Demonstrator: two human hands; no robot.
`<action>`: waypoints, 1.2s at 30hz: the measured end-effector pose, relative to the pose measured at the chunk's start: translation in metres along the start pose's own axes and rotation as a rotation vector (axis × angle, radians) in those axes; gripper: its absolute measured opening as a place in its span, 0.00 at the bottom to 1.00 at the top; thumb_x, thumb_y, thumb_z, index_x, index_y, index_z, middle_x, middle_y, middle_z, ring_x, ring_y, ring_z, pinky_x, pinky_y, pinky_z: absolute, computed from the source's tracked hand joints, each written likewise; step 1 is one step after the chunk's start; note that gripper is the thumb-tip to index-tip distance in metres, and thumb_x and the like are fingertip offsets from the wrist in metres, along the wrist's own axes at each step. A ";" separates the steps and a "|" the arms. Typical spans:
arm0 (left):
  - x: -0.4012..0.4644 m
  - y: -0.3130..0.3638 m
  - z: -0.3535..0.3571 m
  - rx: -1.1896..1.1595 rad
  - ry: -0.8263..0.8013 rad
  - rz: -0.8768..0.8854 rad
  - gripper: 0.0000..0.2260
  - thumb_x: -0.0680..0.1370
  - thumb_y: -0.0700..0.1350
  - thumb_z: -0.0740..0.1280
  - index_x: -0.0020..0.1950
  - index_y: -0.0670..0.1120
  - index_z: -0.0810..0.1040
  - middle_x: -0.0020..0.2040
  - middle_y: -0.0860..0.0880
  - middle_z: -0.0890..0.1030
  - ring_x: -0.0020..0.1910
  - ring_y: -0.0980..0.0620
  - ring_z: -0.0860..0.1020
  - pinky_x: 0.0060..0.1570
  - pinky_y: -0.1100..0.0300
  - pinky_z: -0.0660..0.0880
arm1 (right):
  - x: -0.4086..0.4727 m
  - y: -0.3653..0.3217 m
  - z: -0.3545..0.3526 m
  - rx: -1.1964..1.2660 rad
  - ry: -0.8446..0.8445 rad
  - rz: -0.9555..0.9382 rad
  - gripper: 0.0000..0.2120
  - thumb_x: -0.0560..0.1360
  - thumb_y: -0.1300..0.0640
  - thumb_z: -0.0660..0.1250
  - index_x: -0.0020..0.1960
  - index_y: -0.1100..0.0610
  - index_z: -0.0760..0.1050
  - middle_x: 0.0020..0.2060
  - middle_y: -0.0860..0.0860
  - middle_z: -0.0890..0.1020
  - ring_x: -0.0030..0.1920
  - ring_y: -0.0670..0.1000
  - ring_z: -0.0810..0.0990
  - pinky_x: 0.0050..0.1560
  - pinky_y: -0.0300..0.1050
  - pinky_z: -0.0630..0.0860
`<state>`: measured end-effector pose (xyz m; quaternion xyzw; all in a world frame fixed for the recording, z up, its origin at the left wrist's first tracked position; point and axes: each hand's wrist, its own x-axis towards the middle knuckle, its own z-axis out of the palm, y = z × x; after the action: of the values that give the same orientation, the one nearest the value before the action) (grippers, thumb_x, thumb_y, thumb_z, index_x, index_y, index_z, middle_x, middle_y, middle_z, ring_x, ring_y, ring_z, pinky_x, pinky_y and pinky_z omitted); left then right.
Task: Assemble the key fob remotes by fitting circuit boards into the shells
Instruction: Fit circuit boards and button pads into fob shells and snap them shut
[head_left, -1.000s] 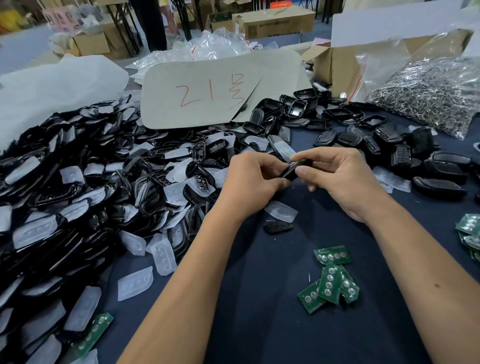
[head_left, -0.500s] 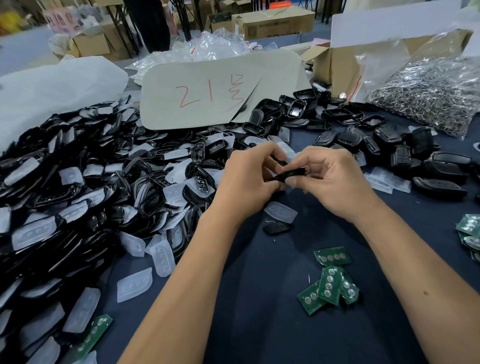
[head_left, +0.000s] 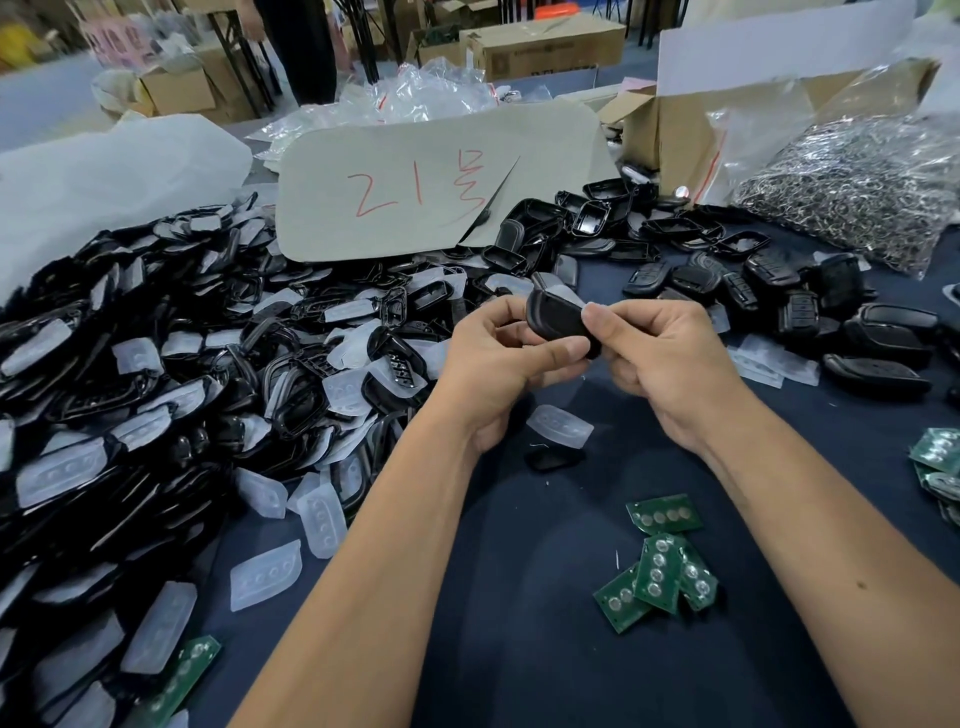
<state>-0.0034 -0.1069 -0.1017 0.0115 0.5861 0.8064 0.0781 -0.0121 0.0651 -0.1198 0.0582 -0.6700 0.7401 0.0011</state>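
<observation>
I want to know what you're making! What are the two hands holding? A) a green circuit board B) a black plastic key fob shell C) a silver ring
B: the left hand and the right hand both pinch the black plastic key fob shell, while the green circuit boards lie on the dark blue tablecloth.

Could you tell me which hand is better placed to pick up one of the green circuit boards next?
Right. The right hand is nearer the circuit boards, on its own side; the left hand could keep its grip on the black shell.
</observation>
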 end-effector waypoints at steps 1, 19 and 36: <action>0.000 0.000 0.000 -0.030 -0.009 -0.019 0.16 0.70 0.27 0.75 0.55 0.37 0.79 0.52 0.34 0.77 0.47 0.40 0.83 0.45 0.54 0.83 | 0.000 -0.001 0.001 0.032 -0.007 0.015 0.15 0.74 0.49 0.73 0.44 0.62 0.85 0.26 0.49 0.70 0.24 0.45 0.61 0.24 0.37 0.57; 0.003 0.001 -0.020 0.004 -0.057 0.089 0.12 0.75 0.25 0.70 0.52 0.39 0.83 0.47 0.37 0.85 0.44 0.43 0.86 0.47 0.57 0.83 | -0.005 0.000 0.007 -0.370 0.157 -0.334 0.03 0.78 0.59 0.75 0.46 0.57 0.87 0.28 0.42 0.78 0.27 0.43 0.73 0.33 0.35 0.68; 0.004 0.010 -0.030 -0.023 -0.039 -0.074 0.06 0.74 0.36 0.72 0.50 0.37 0.83 0.42 0.41 0.87 0.38 0.51 0.86 0.41 0.62 0.82 | -0.010 -0.003 0.009 -0.083 -0.094 -0.090 0.18 0.75 0.66 0.76 0.63 0.58 0.80 0.40 0.58 0.87 0.33 0.56 0.85 0.34 0.42 0.82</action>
<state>-0.0117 -0.1375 -0.1014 0.0046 0.5752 0.8092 0.1195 -0.0013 0.0570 -0.1172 0.1229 -0.6961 0.7073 0.0053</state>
